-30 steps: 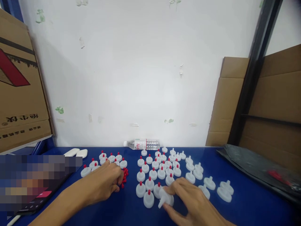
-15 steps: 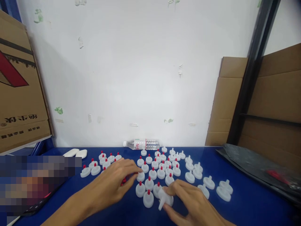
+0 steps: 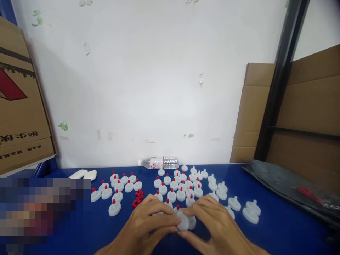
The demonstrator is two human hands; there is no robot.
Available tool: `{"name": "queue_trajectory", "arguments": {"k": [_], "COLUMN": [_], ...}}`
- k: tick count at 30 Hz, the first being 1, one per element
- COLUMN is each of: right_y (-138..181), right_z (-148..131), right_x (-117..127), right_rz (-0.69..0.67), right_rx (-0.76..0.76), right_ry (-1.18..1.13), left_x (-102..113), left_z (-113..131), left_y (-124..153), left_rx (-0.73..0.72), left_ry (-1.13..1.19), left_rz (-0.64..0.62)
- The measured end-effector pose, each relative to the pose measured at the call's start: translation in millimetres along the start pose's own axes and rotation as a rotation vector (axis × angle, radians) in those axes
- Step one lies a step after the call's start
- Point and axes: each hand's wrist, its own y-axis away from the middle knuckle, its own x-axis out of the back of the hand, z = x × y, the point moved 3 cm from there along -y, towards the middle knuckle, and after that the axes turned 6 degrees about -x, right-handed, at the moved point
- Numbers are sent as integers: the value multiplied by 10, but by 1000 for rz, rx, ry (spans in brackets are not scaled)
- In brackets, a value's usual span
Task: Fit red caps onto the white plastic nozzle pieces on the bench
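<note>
My right hand point(image 3: 212, 223) pinches a white plastic nozzle cap point(image 3: 183, 221) by its round base, held tilted above the table. From the other side, my left hand point(image 3: 156, 223) has its thumb and forefinger closed at that cap's nozzle end. Those fingertips hide the nozzle and whatever is between them. Just behind stands another white cap point(image 3: 192, 223). Left of my left hand lies a small pile of loose red tips point(image 3: 138, 197). Several white caps with red tips point(image 3: 181, 194) stand beyond my hands, some partly covered by my fingers.
More red-tipped caps point(image 3: 114, 208) stand at left. Caps with bare nozzles point(image 3: 234, 203) are at right. A clear bottle point(image 3: 159, 163) lies against the wall. A dark plastic bag point(image 3: 281, 187) is on the right, white rounded objects point(image 3: 90, 175) on the left, cardboard point(image 3: 23, 106) beside them.
My left hand has moved right and down from among the caps to meet the cap in my right hand. That cap has turned, and the red pile now shows.
</note>
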Motion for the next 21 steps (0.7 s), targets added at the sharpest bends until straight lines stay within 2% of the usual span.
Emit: {"name": "queue_trajectory", "arguments": {"k": [4, 6, 8, 13, 16, 18, 21], "right_y": [10, 9, -2, -37, -21, 5, 29], "right_z": [-37, -54, -70, -86, -85, -90, -106], "right_x": [-13, -1, 26, 97, 107, 102, 84], "right_rz": [-10, -2, 16, 35, 21, -1, -78], "right_rx": [44, 68, 99, 239, 348, 391, 364], "right_ry": [12, 20, 34, 18, -23, -49, -56], "left_x": [-46, -48, -53, -163, -246, -267, -234], "left_z": [17, 26, 4, -83, -77, -28, 59], "left_y": [37, 23, 3, 71, 140, 130, 49], "left_rx": [-42, 13, 173, 599, 778, 826, 852], "left_ry": [-16, 30, 173, 717, 895, 955, 944], "left_rz": [-15, 3, 27, 59, -39, -149, -309]}}
